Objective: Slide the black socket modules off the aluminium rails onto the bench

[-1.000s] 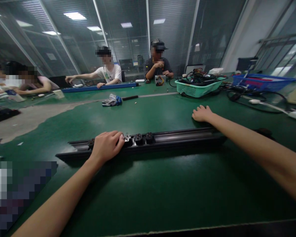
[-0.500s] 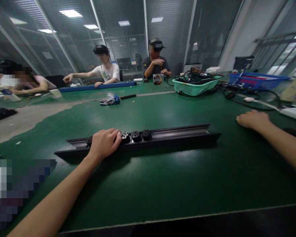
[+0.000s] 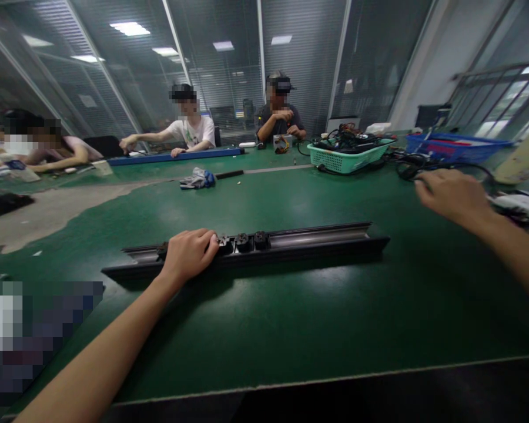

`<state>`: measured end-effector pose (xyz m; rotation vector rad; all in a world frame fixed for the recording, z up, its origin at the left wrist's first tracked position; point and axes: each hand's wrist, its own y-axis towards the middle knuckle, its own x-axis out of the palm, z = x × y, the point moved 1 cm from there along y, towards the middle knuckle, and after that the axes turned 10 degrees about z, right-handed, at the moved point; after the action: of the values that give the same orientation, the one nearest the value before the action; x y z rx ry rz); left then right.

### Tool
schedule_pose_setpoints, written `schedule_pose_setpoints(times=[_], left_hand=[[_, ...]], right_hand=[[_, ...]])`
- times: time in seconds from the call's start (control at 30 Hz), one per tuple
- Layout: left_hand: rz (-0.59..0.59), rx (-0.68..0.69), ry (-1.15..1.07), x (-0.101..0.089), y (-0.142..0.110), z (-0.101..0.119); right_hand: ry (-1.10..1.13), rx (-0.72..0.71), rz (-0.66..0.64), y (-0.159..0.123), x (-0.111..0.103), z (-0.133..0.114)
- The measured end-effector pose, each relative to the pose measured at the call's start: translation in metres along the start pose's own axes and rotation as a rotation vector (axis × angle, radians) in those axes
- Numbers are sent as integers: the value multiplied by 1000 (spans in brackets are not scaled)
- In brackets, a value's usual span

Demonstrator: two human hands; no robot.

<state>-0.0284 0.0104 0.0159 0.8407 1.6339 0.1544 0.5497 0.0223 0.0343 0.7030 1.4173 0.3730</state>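
Observation:
A long black channel rail [image 3: 321, 241] lies across the table in front of me, its trough facing up. Several small black socket-like blocks [image 3: 242, 241] sit in its left half and middle. My left hand [image 3: 187, 255] is closed over the rail left of its middle, thumb beside the blocks; its fingertips are hidden behind the rail. Over the table's right side, my right hand [image 3: 456, 197] is raised, fingers loosely bent and apart, with nothing visible in it. Black cables [image 3: 408, 167] lie just beyond its fingertips.
A green basket [image 3: 352, 158] heaped with cables and a blue basket [image 3: 458, 147] stand at the back right. Grey-blue gloves [image 3: 197, 178] lie beside a dark bar [image 3: 229, 174]. Across the table, two people work, one at a long blue rail [image 3: 176, 155]; others sit at the left.
My right hand has lifted from the table and moved up, toward the cables. My left hand stays on the channel rail, which keeps its place. The view has shifted slightly.

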Motion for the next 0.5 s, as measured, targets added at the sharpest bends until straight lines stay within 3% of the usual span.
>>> schedule_pose_setpoints(times=[0.03, 0.1, 0.2, 0.27, 0.37, 0.5], left_hand=[[0, 2, 2, 0, 0, 0], [3, 9, -2, 0, -1, 0], [9, 13, -16, 0, -2, 0], [12, 11, -14, -1, -3, 1], [11, 9, -14, -3, -4, 2], [11, 3, -22, -2, -5, 3]], right_hand=[[112, -101, 67, -2, -13, -36], [406, -234, 82, -13, -36, -109], [729, -437, -160, -41, -50, -209], [819, -526, -231, -60, -47, -262], [889, -576, -202, -80, -32, -309], [918, -580, -174, -88, -16, -322]])
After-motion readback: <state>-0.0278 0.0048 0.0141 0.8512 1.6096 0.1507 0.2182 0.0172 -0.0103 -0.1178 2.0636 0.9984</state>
